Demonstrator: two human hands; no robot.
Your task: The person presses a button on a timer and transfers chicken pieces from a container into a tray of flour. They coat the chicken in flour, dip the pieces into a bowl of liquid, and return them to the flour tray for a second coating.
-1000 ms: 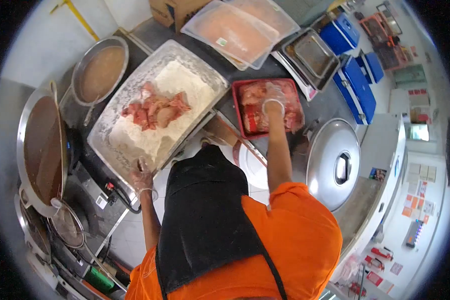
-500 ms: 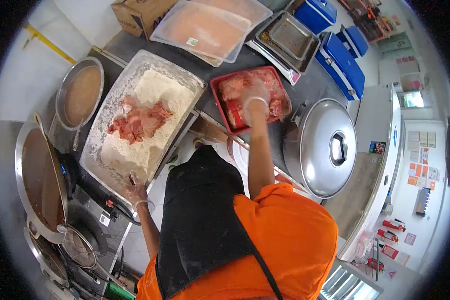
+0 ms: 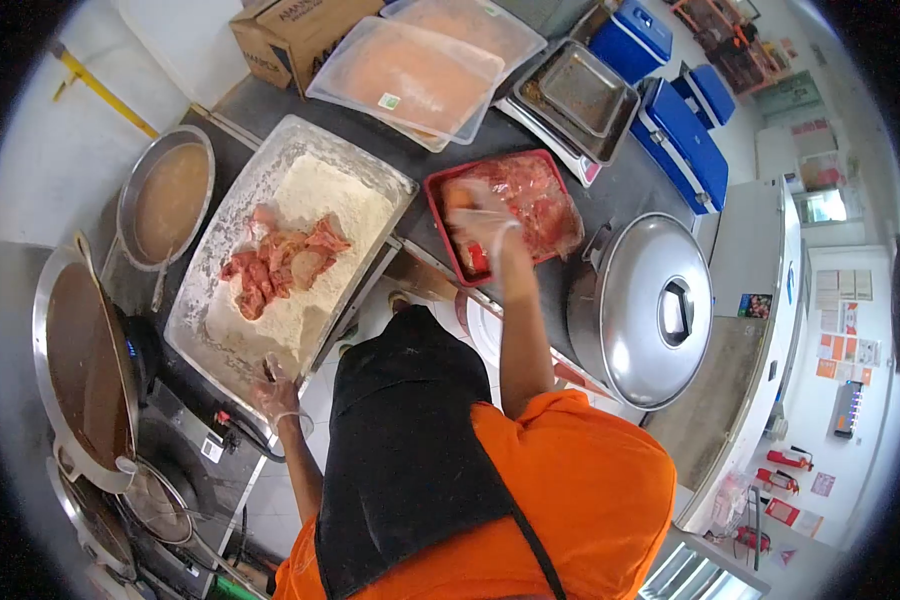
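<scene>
Well, raw meat point(image 3: 290, 262) on white powder point(image 3: 345, 195)

Nearest, the left hand point(image 3: 277, 395) is at the near end of the metal tray point(image 3: 215, 335) that holds both; whether its fingers grip, I can't tell. Farther, the blurred right hand point(image 3: 485, 220) is at a red tub point(image 3: 447, 237) of more meat point(image 3: 550, 200), its fingers' spread unclear.

Room: bright, cool, fairly even light; shadows soft
Domed pot lid point(image 3: 642, 335), by the near edge of the tabletop point(image 3: 620, 205): white glare across the metal; crisp outline
Right hand point(image 3: 482, 215), over the red tray's point(image 3: 443, 238) left edge: smeared by motion; left hand point(image 3: 278, 393) clearer
Bright panel point(image 3: 825, 206): washed out
Borders: fisheye bowing; black corners; bluish, hazy fringe
</scene>
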